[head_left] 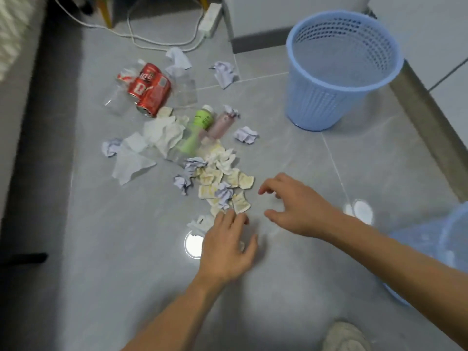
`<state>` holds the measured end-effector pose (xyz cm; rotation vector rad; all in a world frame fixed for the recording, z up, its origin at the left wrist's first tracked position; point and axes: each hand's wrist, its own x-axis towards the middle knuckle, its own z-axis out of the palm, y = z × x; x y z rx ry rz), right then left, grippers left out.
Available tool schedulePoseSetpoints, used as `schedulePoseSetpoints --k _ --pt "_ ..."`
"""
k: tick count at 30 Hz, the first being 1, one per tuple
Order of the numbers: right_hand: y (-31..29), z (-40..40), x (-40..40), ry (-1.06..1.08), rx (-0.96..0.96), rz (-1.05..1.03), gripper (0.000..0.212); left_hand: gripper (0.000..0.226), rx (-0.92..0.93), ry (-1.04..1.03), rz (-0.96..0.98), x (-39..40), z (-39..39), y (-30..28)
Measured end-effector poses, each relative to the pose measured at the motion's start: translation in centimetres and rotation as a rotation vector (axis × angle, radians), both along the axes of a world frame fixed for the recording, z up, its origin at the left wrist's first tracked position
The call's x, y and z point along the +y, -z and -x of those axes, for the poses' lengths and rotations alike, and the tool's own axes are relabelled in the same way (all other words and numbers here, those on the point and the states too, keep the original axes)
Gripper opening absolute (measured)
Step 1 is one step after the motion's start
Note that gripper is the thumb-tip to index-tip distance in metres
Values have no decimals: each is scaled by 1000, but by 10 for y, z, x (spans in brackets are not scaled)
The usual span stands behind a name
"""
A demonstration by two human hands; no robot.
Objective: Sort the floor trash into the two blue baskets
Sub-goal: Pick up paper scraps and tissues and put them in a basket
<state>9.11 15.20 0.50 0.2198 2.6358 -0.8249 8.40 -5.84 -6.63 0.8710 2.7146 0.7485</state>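
Trash lies scattered over the grey floor: two red cans [149, 88], a green bottle [196, 133] beside a pink bottle [220, 126], white tissues [162, 134], lilac paper balls [245, 134] and a heap of yellowish scraps [222, 178]. One blue basket [339, 69] stands upright at the back right. The second blue basket [445, 249] shows at the right edge, partly behind my right arm. My left hand [228, 247] hovers palm down at the heap's near edge, fingers by a scrap. My right hand [291, 203] hangs just right of the heap, fingers loosely curled, holding nothing.
A white power strip [210, 20] and its cable run along the back. Clear plastic cups [184, 89] lie by the cans. A dark sofa edge [38, 148] borders the left, a metal threshold strip [430, 117] the right. My shoe [344, 336] shows at the bottom.
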Motion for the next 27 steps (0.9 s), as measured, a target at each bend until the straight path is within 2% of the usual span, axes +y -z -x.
schedulePoseSetpoints --k 3,6,10,13,17,20,24,27 --pt "43 21 -27 -105 10 -62 52 42 7 -209 115 -31 11 13" --pt "74 35 -41 -113 101 -129 62 61 -54 -302 238 -48 17 23" --pt "105 50 -48 -97 98 -152 96 73 -179 -263 327 -53 21 37" --pt "123 55 -45 -149 109 -205 106 64 -172 -200 336 -51 20 47" --pt "132 50 -41 -168 251 -315 73 39 -162 -200 253 -54 15 53" --pt "133 46 -37 -122 289 -279 50 23 -210 -239 186 -57 12 53" --pt "136 32 -28 -25 256 -201 37 15 -294 -282 106 -59 12 53" --pt "139 20 -21 -8 216 -140 26 17 -340 -292 -5 -60 14 50"
